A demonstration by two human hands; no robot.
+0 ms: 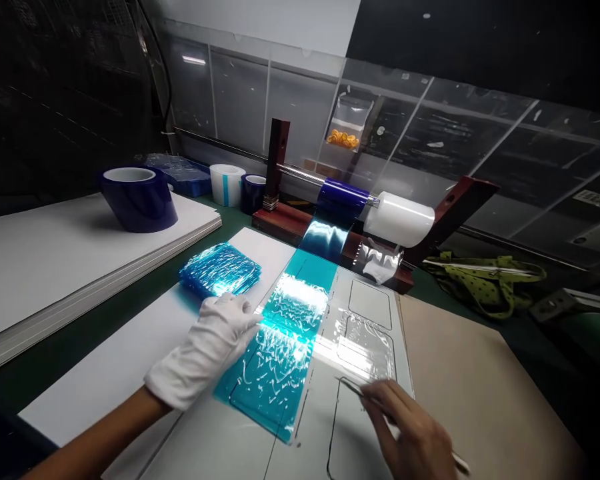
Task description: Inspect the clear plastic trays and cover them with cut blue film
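Observation:
A strip of glossy blue film (275, 373) runs down from a blue roll (344, 195) and lies over a pale board with black outlined shapes (313, 413). My left hand (213, 347), in a white glove, is at the film's left edge with thumb and fingers pinched together there. Beside it sits a stack of cut blue film pieces (220, 270). My bare right hand (410, 430) is closed round a slim metal tool (353, 387), whose exact kind I cannot make out. Its tip points at an outlined shape right of the blue strip.
A dark red stand (280, 223) carries the blue roll and a white roll (400, 219) of clear film. A large blue roll (139, 200) rests on stacked white sheets (180, 243) at left. Brown board (480, 373) and a green pouch (485, 280) lie at right.

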